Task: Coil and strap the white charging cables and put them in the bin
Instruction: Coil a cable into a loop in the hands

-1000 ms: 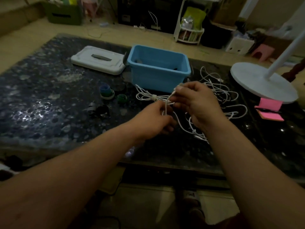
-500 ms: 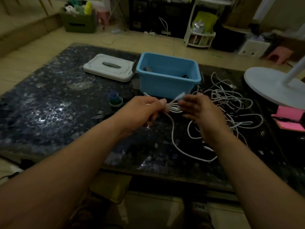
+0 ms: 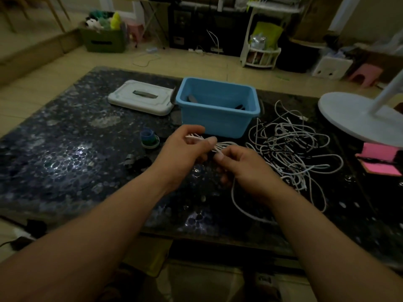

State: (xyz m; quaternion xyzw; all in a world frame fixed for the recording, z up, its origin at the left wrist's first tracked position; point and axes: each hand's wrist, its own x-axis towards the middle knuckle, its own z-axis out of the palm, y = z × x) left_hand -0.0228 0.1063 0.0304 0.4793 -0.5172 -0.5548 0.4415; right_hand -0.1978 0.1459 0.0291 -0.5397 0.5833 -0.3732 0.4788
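My left hand grips a small bundle of folded white cable loops just in front of the blue bin. My right hand pinches the same cable right beside it, and a loose length trails down from it across the table. A tangle of white charging cables lies on the dark table to the right of the bin. The bin stands open, with dark items inside.
The bin's white lid lies left of the bin. Small rolls of tape and a dark clip sit left of my hands. A white lamp base and pink sticky notes occupy the right side.
My hands have drawn closer together. The right hand, open half a second ago, now pinches the cable beside the left hand's bundle. The view has tilted up a little.
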